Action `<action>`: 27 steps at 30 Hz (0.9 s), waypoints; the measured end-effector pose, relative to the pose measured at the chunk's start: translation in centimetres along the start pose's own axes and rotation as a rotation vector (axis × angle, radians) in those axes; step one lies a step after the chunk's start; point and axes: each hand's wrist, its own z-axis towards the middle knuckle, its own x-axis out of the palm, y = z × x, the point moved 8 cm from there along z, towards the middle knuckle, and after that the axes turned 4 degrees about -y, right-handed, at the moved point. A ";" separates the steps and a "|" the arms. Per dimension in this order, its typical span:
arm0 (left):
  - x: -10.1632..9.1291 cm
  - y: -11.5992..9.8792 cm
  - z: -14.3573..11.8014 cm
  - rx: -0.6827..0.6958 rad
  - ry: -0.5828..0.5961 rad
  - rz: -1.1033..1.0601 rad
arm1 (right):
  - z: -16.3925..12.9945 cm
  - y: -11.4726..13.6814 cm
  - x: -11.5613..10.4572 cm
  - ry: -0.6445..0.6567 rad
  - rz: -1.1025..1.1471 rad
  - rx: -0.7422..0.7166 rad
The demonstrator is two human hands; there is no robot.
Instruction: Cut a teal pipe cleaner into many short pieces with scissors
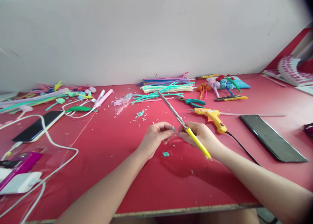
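Head view is showing both my hands meeting low over the red table. My left hand is pinching a tiny teal piece between thumb and fingertips; it is too small for me to tell more than its colour. My right hand is gripping the yellow-handled scissors, fingers wrapped round the handles, and the blades are pointing up and away to the left, closed or nearly so, passing just beside the teal piece. One small teal offcut is lying on the table just below my hands, with pale crumbs scattered about it.

Moving outward, one yellow glue gun is lying right of my right hand, its black cord trailing off behind my forearm. One pair of teal-handled pliers is sitting just behind it. Beyond, a stack of coloured stems is resting near the wall, too many and too overlapped to count. Two phones are lying face up: one dark phone at the right, one phone on a white cable at the left. Finished little flowers are bunching together at the back right, hard to separate. The left edge is cutting off more stems and a pink object.
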 end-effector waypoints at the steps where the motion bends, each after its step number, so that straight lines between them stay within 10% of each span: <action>1: 0.2 0.0 -0.1 0.004 0.014 0.044 | 0.1 -0.2 -0.1 -0.016 -0.004 0.006; 17: -1.2 -1.4 0.1 0.216 -0.093 0.586 | 1.7 -2.3 -3.4 -0.138 -0.301 0.117; 27: 1.4 -0.9 -1.9 0.199 0.447 0.899 | 1.5 -2.0 -3.1 -0.118 -0.175 0.082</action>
